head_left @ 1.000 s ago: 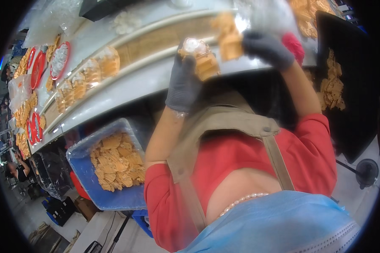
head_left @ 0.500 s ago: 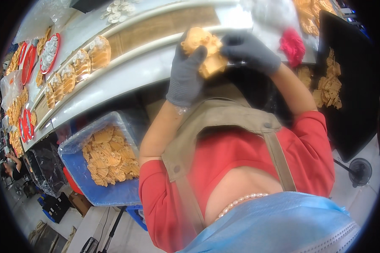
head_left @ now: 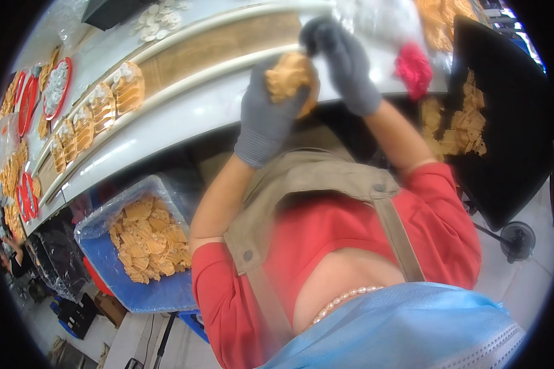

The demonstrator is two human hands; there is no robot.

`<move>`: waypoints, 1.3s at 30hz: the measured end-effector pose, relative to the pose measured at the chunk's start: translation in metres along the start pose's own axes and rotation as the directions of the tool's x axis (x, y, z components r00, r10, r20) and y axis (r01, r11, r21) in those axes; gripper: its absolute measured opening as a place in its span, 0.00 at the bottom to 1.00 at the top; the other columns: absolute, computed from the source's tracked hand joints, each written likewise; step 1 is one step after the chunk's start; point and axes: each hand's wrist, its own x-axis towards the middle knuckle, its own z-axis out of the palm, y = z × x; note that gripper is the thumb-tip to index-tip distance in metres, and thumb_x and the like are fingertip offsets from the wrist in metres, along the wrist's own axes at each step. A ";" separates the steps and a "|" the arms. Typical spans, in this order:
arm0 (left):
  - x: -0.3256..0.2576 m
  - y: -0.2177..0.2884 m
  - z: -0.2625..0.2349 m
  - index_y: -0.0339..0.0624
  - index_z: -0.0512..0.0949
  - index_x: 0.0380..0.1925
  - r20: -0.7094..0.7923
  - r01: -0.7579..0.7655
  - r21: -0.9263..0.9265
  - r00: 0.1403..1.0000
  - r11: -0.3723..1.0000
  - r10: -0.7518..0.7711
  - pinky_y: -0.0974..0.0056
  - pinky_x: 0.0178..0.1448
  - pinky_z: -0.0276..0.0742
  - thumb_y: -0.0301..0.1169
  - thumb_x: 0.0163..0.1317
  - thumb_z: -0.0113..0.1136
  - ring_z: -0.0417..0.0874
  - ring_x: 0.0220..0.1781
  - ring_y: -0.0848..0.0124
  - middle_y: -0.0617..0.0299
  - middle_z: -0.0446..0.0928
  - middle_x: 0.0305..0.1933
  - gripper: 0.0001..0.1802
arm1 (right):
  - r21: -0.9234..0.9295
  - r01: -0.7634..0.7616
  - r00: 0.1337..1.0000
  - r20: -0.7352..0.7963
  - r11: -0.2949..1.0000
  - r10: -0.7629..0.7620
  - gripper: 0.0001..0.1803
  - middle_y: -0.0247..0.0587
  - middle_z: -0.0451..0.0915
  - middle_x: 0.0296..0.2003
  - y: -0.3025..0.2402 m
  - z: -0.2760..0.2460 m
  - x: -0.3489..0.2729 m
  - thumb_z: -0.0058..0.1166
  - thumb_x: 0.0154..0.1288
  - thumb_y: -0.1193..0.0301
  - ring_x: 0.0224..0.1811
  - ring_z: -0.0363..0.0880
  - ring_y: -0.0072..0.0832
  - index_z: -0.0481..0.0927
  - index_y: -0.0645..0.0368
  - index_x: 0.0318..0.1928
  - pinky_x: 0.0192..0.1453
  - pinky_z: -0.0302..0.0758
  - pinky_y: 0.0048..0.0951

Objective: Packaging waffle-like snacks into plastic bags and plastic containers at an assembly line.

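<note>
My left hand (head_left: 268,114), in a grey knit glove, is closed around an orange molded plastic part (head_left: 289,77) above the edge of the white workbench (head_left: 197,114). Its thumb lies across the near side of the part. My right hand (head_left: 348,71), gloved in the same grey, is raised just right of the part, with a small gap between them. Motion smears its fingers, bent toward the part's top, so I cannot make out whether they hold anything.
A row of orange ribbed parts (head_left: 103,104) stands along the bench rail at left. Small white pieces (head_left: 160,19) lie behind. Below left is a blue bin (head_left: 104,270) of orange parts. A pink cloth (head_left: 412,71) and a black tray (head_left: 505,141) with orange pieces are on the right.
My right hand has come off the orange part and moved up beside it. In my left hand the part is turned to another side. The whole view has shifted slightly.
</note>
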 end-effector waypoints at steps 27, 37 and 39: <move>0.016 0.013 -0.004 0.45 0.62 0.58 -0.040 -0.087 -0.753 0.995 0.652 0.088 0.63 0.60 0.72 0.30 0.54 0.69 0.72 0.56 0.68 0.60 0.70 0.54 0.34 | 0.156 -0.156 0.982 0.132 0.975 0.136 0.26 0.37 0.78 0.42 -0.022 -0.005 -0.023 0.68 0.48 0.70 0.45 0.78 0.26 0.74 0.60 0.49 0.50 0.74 0.27; -0.001 0.030 -0.003 0.36 0.75 0.47 0.033 -0.278 -0.329 0.952 0.902 0.305 0.67 0.51 0.80 0.24 0.53 0.69 0.79 0.49 0.68 0.55 0.77 0.49 0.20 | -0.114 0.240 0.966 0.120 0.964 -0.227 0.24 0.39 0.75 0.40 -0.029 -0.033 -0.034 0.69 0.48 0.68 0.43 0.78 0.33 0.75 0.58 0.46 0.48 0.75 0.29; -0.005 0.028 0.002 0.37 0.75 0.46 0.051 -0.258 -0.303 0.957 0.917 0.286 0.67 0.49 0.80 0.24 0.54 0.68 0.80 0.47 0.69 0.55 0.77 0.49 0.19 | -0.110 0.215 0.973 0.106 0.970 -0.203 0.23 0.40 0.75 0.40 -0.028 -0.032 -0.038 0.69 0.49 0.68 0.43 0.78 0.33 0.76 0.58 0.47 0.48 0.76 0.29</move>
